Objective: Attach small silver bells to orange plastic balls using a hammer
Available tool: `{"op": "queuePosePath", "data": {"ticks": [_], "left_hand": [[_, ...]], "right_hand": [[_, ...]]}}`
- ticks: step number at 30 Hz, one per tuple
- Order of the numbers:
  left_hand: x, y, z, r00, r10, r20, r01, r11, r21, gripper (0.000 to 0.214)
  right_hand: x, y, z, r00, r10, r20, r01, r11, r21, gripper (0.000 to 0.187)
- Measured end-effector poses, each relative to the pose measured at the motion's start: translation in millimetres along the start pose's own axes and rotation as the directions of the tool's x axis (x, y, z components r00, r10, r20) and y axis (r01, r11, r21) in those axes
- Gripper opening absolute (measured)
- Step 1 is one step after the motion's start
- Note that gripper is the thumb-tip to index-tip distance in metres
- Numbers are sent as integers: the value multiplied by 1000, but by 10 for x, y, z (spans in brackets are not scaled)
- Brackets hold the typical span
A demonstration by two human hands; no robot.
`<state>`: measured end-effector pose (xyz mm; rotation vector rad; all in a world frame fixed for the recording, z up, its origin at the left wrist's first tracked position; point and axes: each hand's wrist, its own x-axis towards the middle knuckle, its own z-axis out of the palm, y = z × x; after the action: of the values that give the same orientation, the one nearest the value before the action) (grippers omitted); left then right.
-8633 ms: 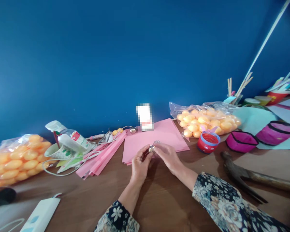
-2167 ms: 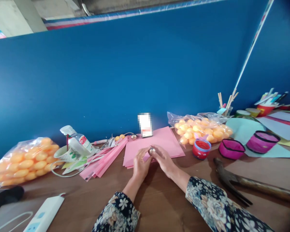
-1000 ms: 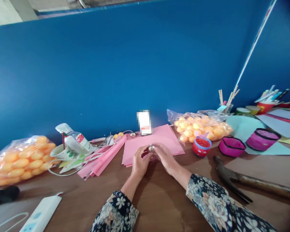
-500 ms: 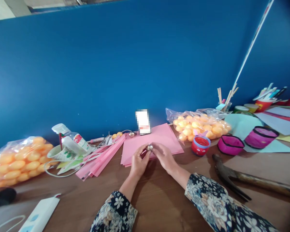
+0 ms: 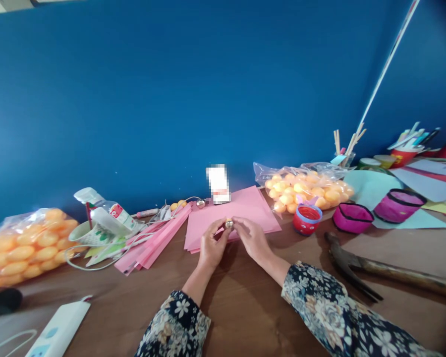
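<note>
My left hand (image 5: 211, 245) and my right hand (image 5: 250, 238) meet over the near edge of a stack of pink paper sheets (image 5: 252, 208) on a brown table (image 5: 245, 307). Both pinch a small shiny round metal bell (image 5: 229, 224) between their fingertips, held just above the paper. Both sleeves are dark with a flower print. A second small metal bell (image 5: 200, 203) lies at the back of the pink paper, beside a small white card (image 5: 217, 183) standing against the blue wall.
Bags of orange balls lie at far left (image 5: 22, 245) and back right (image 5: 308, 186). Folded pink strips (image 5: 152, 243), a glue bottle (image 5: 104, 210), a red cup (image 5: 306, 219), two magenta paper bowls (image 5: 375, 210), a hammer (image 5: 371, 270) and a white power strip (image 5: 55, 332) surround the hands.
Both hands stay together on the bell, with only small finger shifts. The camera has tilted down a little, so the ceiling edge has nearly left the view.
</note>
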<state>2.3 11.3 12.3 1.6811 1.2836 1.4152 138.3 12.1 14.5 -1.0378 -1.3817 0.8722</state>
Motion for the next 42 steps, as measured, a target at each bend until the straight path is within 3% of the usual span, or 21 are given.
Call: {"op": "queuePosePath", "data": {"ticks": [10, 42], "left_hand": [[-15, -64, -10, 995, 14, 94, -15, 1000, 14, 38], [-24, 29, -14, 998, -42, 57, 38, 998, 54, 37]], "right_hand": [[-14, -66, -24, 1000, 6, 16, -5, 1000, -31, 26], [-46, -97, -20, 1000, 10, 7, -10, 994, -110, 28]]}}
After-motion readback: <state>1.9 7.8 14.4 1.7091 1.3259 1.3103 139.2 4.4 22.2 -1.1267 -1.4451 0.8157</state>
